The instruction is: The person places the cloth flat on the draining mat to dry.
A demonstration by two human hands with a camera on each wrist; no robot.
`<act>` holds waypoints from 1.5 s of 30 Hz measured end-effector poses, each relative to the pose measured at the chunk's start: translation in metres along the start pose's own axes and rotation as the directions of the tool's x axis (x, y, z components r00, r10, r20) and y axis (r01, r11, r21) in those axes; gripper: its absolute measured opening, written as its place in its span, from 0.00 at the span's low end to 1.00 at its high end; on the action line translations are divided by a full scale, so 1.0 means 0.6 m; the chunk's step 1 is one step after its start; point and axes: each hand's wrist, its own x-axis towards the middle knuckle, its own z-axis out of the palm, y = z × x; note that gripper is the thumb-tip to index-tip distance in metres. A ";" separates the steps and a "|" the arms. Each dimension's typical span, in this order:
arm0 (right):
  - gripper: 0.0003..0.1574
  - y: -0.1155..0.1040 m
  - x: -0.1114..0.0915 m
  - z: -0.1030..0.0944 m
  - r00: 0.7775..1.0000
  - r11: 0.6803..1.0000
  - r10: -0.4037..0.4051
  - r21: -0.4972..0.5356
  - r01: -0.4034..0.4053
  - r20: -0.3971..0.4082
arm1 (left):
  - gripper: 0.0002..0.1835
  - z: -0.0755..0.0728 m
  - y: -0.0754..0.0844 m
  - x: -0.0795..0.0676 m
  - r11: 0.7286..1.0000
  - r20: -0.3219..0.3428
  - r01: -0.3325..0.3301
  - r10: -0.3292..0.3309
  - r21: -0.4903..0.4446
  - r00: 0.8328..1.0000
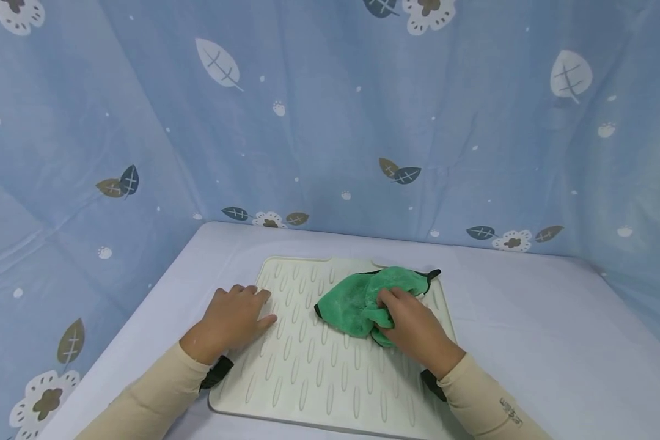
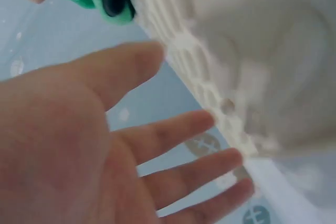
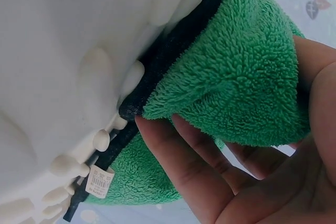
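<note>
A green plush cloth with dark edging lies bunched on the right half of a cream ridged mat. My right hand grips the cloth, fingers bent into its folds. The right wrist view shows the fluffy cloth between thumb and fingers, and a small white label on its edging. My left hand is at the mat's left edge, its fingers spread and fingertips at the rim. In the left wrist view that hand has nothing in its grasp, and its fingertips overlap the ridged surface.
Under the mat is a table with a white cover. A blue curtain printed with leaves and flowers hangs behind the table and along its left side. Each wrist wears a black strap, such as the left strap.
</note>
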 end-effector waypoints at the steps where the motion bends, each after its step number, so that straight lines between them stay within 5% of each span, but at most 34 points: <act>1: 0.21 0.000 0.000 0.000 1.000 1.000 -0.002 -0.004 0.002 0.000 | 0.28 -0.002 0.002 -0.001 1.000 -0.024 -0.004 0.003 -0.002 1.000; 6: 0.22 0.001 0.001 0.003 1.000 1.000 -0.015 -0.018 0.015 -0.009 | 0.27 -0.009 0.016 -0.003 0.999 -0.131 -0.033 0.028 -0.039 0.991; 9: 0.22 0.002 0.000 0.004 1.000 1.000 -0.021 -0.019 0.021 -0.015 | 0.26 -0.012 0.024 -0.004 0.996 -0.140 -0.060 0.050 -0.069 0.989; 18: 0.22 0.007 -0.002 -0.005 0.999 0.999 -0.023 -0.038 0.022 -0.030 | 0.27 -0.017 0.040 -0.008 0.979 -0.079 -0.137 0.126 -0.150 0.989; 28: 0.37 0.003 -0.003 -0.021 0.999 1.000 0.030 -0.004 -0.030 -0.023 | 0.29 -0.013 0.049 -0.007 0.963 -0.003 -0.156 0.160 -0.218 0.987; 34: 0.26 0.001 -0.003 -0.027 0.989 1.000 0.019 0.008 -0.018 -0.147 | 0.31 -0.009 0.050 -0.007 0.951 0.018 -0.184 0.195 -0.249 0.981; 39: 0.15 0.005 -0.002 -0.026 0.958 1.000 -0.016 -0.015 0.012 -0.285 | 0.31 -0.006 0.050 -0.008 0.946 0.022 -0.200 0.213 -0.255 0.977; 45: 0.13 0.010 -0.002 -0.021 0.966 0.999 -0.016 -0.044 0.005 -0.260 | 0.31 -0.004 0.052 -0.008 0.930 0.034 -0.235 0.254 -0.283 0.966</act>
